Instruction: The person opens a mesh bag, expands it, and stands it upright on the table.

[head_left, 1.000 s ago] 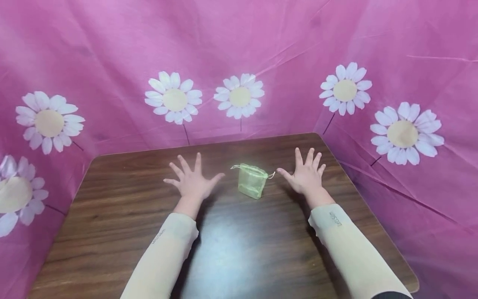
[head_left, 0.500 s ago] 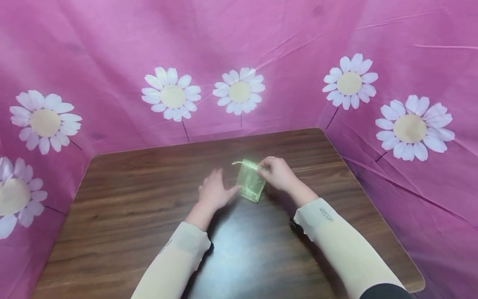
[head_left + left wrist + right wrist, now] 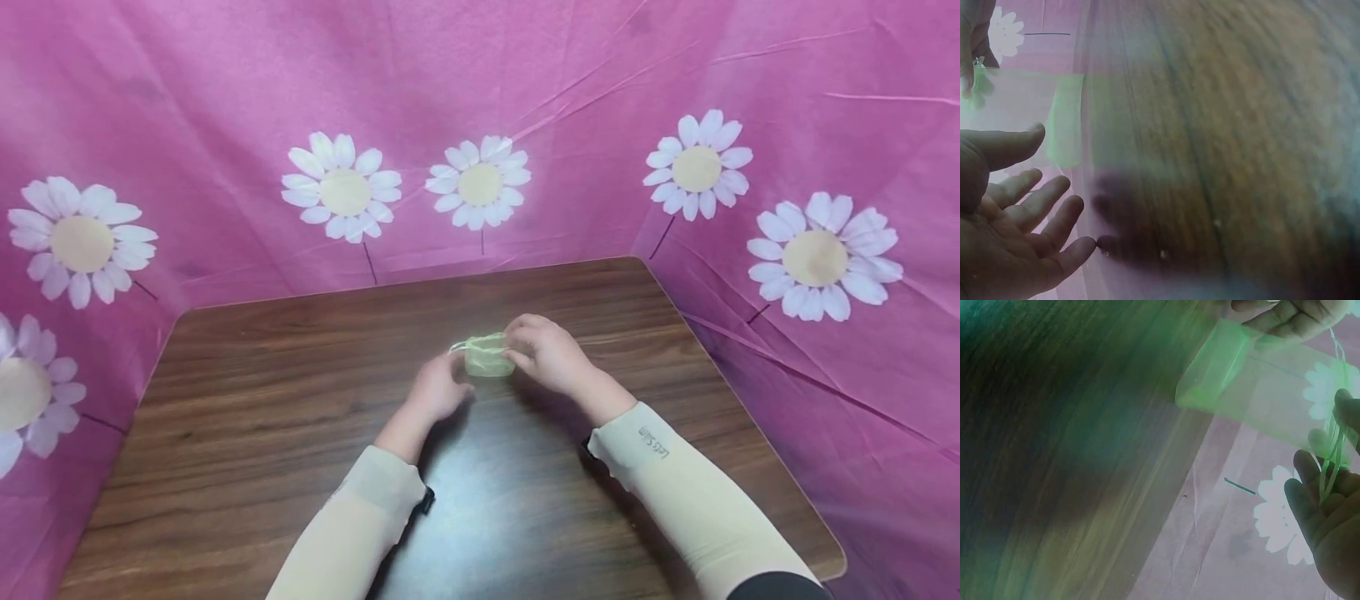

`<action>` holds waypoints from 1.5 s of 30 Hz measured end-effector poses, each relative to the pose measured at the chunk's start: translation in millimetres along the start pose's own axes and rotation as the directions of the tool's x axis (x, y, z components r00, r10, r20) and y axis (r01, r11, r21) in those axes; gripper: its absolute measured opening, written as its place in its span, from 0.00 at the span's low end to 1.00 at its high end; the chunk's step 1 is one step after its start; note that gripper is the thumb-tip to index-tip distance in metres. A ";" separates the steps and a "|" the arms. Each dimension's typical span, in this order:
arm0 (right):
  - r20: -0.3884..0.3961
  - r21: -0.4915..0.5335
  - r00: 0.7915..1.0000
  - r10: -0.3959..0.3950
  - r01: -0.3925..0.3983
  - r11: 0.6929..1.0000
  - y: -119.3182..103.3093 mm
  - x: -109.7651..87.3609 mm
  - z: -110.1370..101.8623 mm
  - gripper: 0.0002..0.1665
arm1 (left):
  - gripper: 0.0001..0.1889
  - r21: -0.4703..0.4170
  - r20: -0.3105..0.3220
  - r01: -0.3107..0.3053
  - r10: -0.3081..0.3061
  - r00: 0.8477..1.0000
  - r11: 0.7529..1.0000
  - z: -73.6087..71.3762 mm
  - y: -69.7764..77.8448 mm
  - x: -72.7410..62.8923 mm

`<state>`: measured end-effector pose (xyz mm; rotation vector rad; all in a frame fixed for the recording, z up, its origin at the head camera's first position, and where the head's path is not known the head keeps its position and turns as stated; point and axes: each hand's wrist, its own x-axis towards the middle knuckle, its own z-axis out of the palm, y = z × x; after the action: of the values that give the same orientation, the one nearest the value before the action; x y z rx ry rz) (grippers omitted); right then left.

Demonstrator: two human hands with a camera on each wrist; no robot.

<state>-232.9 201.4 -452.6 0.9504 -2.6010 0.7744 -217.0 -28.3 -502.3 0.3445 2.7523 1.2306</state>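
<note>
A small sheer green drawstring pouch [image 3: 487, 360] with white cords is lifted between the two hands over the wooden table [image 3: 300, 400]. My right hand [image 3: 551, 354] pinches its mouth at the right side. In the right wrist view, the thumb and fingers of that hand [image 3: 1335, 531] hold the pouch's top edge and the looped cord [image 3: 1337, 447]. My left hand [image 3: 438, 385] is at the pouch's left side. The left wrist view shows this left hand [image 3: 1016, 250] with thumb and fingers apart, close to the pouch [image 3: 1065, 119]; whether they touch it I cannot tell.
A pink cloth backdrop [image 3: 570, 67] with white daisies surrounds the table's back and sides. The table's far edge lies a little beyond the hands. Pale sleeves [image 3: 352, 525] cover both forearms.
Both hands have come inward from spread positions on either side of the pouch. The right hand has taken hold of its mouth, and the pouch is now tipped and raised.
</note>
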 end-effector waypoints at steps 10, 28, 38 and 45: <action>0.024 -0.030 0.999 0.039 -0.039 0.999 -1.4 1.7 1.2 0.13 | 0.37 0.032 -0.029 0.060 -0.059 0.998 0.998 -5.0 -1.9 -2.0; -0.034 -0.023 0.999 -0.018 0.018 1.000 -4.5 -2.1 -1.5 0.17 | 0.44 -0.011 -0.069 0.148 -0.148 0.987 0.989 -14.4 -4.2 -3.7; -0.158 0.111 0.984 0.077 -0.059 0.992 7.0 -3.3 -13.9 0.22 | 0.36 -0.034 -0.141 0.026 -0.030 0.990 0.999 -48.7 -22.3 -9.8; -0.211 0.011 0.977 -0.023 0.026 1.000 15.0 -8.3 -15.6 0.30 | 0.32 -0.075 -0.365 0.044 -0.068 0.928 0.996 -70.6 -27.7 -7.1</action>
<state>-235.5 224.2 -449.1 0.8525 -2.4003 0.8384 -227.8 -98.9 -475.9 0.0267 2.9883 1.5030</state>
